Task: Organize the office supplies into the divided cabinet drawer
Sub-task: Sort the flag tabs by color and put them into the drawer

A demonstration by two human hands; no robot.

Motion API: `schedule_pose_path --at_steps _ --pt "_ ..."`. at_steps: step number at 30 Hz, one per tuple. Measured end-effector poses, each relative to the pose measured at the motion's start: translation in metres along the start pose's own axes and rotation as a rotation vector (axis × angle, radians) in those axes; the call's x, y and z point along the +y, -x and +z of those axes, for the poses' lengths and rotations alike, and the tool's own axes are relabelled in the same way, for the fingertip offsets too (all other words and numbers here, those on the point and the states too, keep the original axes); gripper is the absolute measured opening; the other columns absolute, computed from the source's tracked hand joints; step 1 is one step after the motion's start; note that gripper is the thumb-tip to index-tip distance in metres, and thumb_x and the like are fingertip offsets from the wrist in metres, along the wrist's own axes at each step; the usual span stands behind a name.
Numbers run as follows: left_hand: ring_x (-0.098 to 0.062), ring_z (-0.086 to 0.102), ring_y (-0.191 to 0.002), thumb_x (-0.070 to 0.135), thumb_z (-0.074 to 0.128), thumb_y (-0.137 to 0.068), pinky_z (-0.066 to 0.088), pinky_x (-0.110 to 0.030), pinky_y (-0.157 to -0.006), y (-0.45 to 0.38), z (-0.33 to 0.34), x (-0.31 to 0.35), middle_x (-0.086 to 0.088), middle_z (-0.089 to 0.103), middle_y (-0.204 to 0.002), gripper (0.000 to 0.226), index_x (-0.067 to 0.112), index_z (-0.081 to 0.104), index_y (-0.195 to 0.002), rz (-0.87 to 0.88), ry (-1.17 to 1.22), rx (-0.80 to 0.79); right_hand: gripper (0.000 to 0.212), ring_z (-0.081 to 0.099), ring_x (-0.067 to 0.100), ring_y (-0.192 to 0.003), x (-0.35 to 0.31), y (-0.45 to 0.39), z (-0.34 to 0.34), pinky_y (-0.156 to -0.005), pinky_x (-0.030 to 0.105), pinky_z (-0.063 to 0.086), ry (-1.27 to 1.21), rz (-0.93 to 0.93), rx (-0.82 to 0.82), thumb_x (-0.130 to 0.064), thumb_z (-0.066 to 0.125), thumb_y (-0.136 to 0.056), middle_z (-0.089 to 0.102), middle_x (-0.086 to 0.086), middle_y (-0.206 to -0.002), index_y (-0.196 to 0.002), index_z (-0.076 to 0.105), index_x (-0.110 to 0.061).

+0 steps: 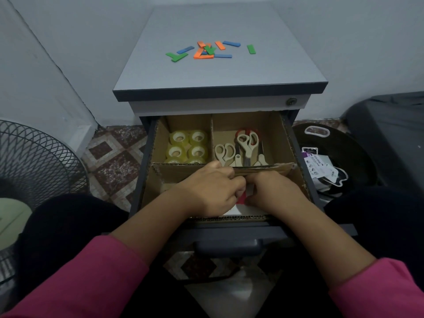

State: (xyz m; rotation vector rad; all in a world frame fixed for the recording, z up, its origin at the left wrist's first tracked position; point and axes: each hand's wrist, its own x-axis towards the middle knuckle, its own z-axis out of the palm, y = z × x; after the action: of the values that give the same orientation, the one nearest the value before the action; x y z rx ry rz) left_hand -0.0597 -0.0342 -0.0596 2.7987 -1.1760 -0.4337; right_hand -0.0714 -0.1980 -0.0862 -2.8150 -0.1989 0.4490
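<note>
A corner of a home room used as a small office: a grey pedestal cabinet [220,65] with a keyed lock [291,101] stands against plain white walls on a patterned mosaic tile floor [114,161], with a standing fan [34,161] beside it.

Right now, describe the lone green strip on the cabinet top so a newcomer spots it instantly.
Start at the grey cabinet top above the open drawer. Coloured strips lie scattered near its far end. The lone green strip lies at the far right, apart from the rest, touching none of them.
</note>
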Motion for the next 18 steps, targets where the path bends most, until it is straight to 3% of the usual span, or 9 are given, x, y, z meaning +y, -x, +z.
schedule_pose_path --at_steps 8,11,15,18 --pt "-0.017 0.036 -0.092 0.030 0.036 -0.091 0.037 -0.034 -0.093 -0.001 0.004 -0.005 0.006 0.048 -0.104 0.020 0.030 0.049 -0.106 0.000 0.041 0.005 0.027 0.062 0.019 -0.099 -0.001 0.005 -0.006 -0.080 0.033 0.053 -0.038 0.020 -0.002 -0.044 0.067 -0.079 0.066 -0.002 -0.102 -0.104 0.066 -0.035" --pt "-0.015 0.037 -0.095 0.030 0.036 -0.089 0.036 -0.033 -0.095 -0.001 0.005 -0.008 0.009 0.049 -0.101 0.019 0.030 0.049 -0.103 -0.001 0.112 0.032 0.026 0.061 0.019 -0.096 0.002 0.009 -0.013 -0.078 0.030 0.051 -0.028 0.067 -0.002 -0.031 0.068 -0.079 0.060 -0.003 -0.093 -0.105 0.067 -0.032" --pt "-0.015 0.037 -0.098 0.022 0.041 -0.091 0.035 -0.029 -0.093 -0.001 0.004 -0.009 0.009 0.051 -0.101 0.015 0.027 0.051 -0.101 -0.007 0.165 0.052 0.016 0.061 0.021 -0.095 0.005 0.012 -0.018 -0.080 0.031 0.052 0.038 0.168 -0.007 -0.020 0.065 -0.081 0.062 0.000 -0.099 -0.094 0.068 -0.029" --pt "-0.015 0.037 -0.097 0.022 0.041 -0.090 0.037 -0.033 -0.094 -0.001 0.005 -0.010 0.009 0.052 -0.101 0.013 0.028 0.050 -0.097 -0.014 0.179 0.046 0.014 0.063 0.023 -0.088 0.008 0.016 -0.021 -0.074 0.032 0.052 0.142 0.244 0.003 -0.011 0.055 -0.085 0.059 0.002 -0.083 -0.089 0.068 -0.018"
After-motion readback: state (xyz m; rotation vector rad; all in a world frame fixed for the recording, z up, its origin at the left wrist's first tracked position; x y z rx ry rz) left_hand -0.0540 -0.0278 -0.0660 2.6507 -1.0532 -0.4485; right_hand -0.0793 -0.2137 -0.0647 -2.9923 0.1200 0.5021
